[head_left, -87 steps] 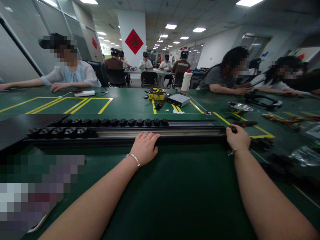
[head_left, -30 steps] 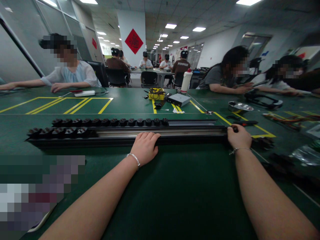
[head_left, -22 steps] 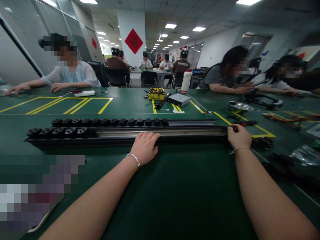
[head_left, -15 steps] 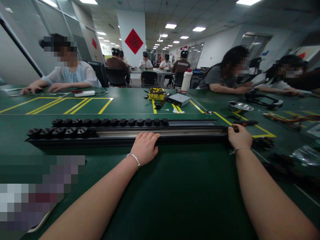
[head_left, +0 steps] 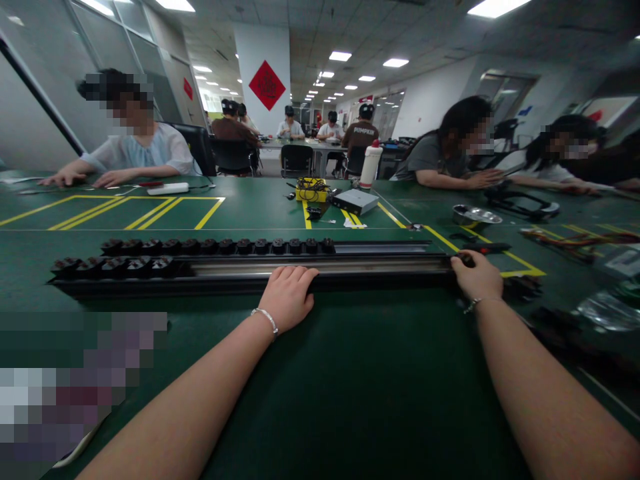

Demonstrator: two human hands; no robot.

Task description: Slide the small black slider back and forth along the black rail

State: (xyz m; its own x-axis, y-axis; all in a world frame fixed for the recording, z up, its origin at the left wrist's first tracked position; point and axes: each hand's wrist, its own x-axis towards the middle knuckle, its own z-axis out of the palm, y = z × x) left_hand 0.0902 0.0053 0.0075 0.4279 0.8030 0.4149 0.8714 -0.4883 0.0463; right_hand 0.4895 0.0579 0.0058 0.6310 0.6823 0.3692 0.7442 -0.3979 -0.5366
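A long black power track (head_left: 235, 287) lies crosswise in front of me, with a shiny metal slot along its top. Several round black socket modules (head_left: 115, 265) sit on its left part. My left hand (head_left: 290, 298) lies over the front edge near the middle, fingers closed over the track. At the track's right end, my right hand (head_left: 477, 275) grips a small black socket module (head_left: 467, 260), mostly hidden by the fingers. Behind runs a second black track (head_left: 385, 247), carrying a row of similar modules (head_left: 227, 246).
Farther back on the green table (head_left: 370, 387) are a yellow box with cables (head_left: 311, 189), a grey box (head_left: 355, 201), a white bottle (head_left: 370, 165) and a metal bowl (head_left: 476, 215). Wires (head_left: 565, 243) and clear plastic (head_left: 607, 310) lie right. Other people sit around the table.
My right hand stays at the track's right end and my left hand stays on its middle. The whole view has shifted very slightly; nothing else visibly differs.
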